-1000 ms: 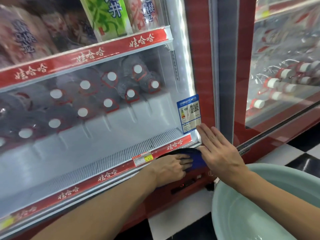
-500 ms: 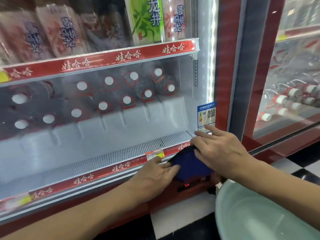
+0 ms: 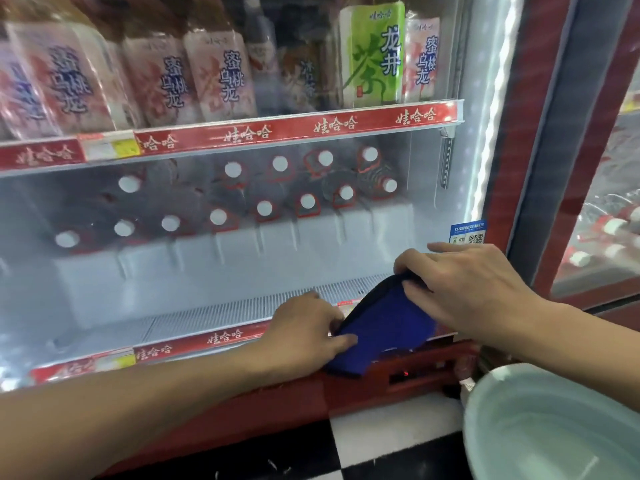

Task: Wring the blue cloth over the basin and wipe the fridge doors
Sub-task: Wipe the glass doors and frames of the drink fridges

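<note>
As cloth [image 3: 384,327] fronts the door [image 3: 311,251], basin [image 3: 512,403] sits near.

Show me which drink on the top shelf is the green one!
The green drink, second from the right end of that row; the pink drinks around it have pale pink labels.

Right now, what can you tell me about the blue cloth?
The cloth is deep blue and looks soft, with a darker edge along its upper left side. It looks folded or bunched, and it lies tilted against the bottom of the fridge door, its lower corner hanging over the red base. The left grip pinches its left edge. The right grip holds its top corner with curled fingers. It is not over the basin.
</note>
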The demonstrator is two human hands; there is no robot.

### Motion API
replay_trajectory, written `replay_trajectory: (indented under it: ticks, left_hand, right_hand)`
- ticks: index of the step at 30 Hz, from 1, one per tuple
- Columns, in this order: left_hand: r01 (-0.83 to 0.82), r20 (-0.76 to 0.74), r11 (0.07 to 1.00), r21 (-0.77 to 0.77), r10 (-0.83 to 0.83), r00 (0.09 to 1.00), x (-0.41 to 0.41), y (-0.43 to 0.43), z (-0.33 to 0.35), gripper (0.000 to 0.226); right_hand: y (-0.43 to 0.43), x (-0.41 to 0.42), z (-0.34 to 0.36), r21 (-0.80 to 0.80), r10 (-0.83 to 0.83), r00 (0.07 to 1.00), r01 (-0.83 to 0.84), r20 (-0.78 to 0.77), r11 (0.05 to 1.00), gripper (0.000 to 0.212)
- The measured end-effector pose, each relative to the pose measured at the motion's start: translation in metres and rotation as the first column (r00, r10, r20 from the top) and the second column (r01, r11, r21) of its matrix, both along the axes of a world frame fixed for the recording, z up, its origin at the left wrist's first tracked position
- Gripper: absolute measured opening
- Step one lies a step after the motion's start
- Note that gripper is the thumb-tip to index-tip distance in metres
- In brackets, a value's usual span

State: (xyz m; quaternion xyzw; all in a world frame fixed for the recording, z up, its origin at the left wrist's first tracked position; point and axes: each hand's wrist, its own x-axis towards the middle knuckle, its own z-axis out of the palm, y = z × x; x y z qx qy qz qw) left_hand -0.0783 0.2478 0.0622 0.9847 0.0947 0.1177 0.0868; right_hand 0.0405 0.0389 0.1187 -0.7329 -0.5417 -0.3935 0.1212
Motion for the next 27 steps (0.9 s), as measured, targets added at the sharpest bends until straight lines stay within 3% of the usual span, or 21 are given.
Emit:
replay_trajectory:
  ticks: [3, 7, 11, 13, 15, 19, 27]
  left_hand:
    - [-0.032, 0.020, 0.995, -0.089, 0.034, 0.999, -0.018, 0.014, 0.002, 0.023]
    - [-0.077, 0.112, 0.996, -0.035, 0.080, 0.991, -0.051, 0.036, -0.001, 0.022]
    - [-0.135, 0.093, 0.989, -0.053, 0.139, 0.986, -0.077, 0.047, 0.003, 0.016]
    - [-0.154, 0.044, 0.987, -0.054, 0.156, 0.987, -0.082, 0.047, 0.011, 0.013]
    - [-0.154, -0.009, 0.986, -0.069, 0.154, 0.988, -0.082, 0.043, 0.019, 0.011]
    - [-0.104, -0.073, 0.990, -0.094, 0.097, 0.993, -0.075, 0.039, 0.028, 0.010]
    - [0.046, -0.046, 0.991, -0.128, -0.052, 0.998, -0.024, 0.023, 0.001, 0.011]
  right_hand:
    - [-0.004, 0.005, -0.014, 0.027, 0.026, 0.998, -0.025, -0.053, 0.999, 0.015]
    - [0.009, 0.009, -0.049, 0.018, 0.153, 0.988, -0.153, -0.030, 0.988, 0.029]
    - [0.027, 0.014, -0.074, -0.002, 0.222, 0.968, -0.224, -0.117, 0.975, 0.038]
    - [0.034, 0.013, -0.078, -0.002, 0.224, 0.954, -0.229, -0.200, 0.973, 0.035]
    - [0.038, 0.012, -0.080, 0.019, 0.209, 0.938, -0.212, -0.275, 0.977, 0.019]
    - [0.031, 0.016, -0.079, 0.030, 0.165, 0.903, -0.167, -0.397, 0.986, 0.033]
    - [-0.016, 0.035, -0.094, -0.036, 0.038, 0.938, -0.053, -0.345, 0.998, 0.037]
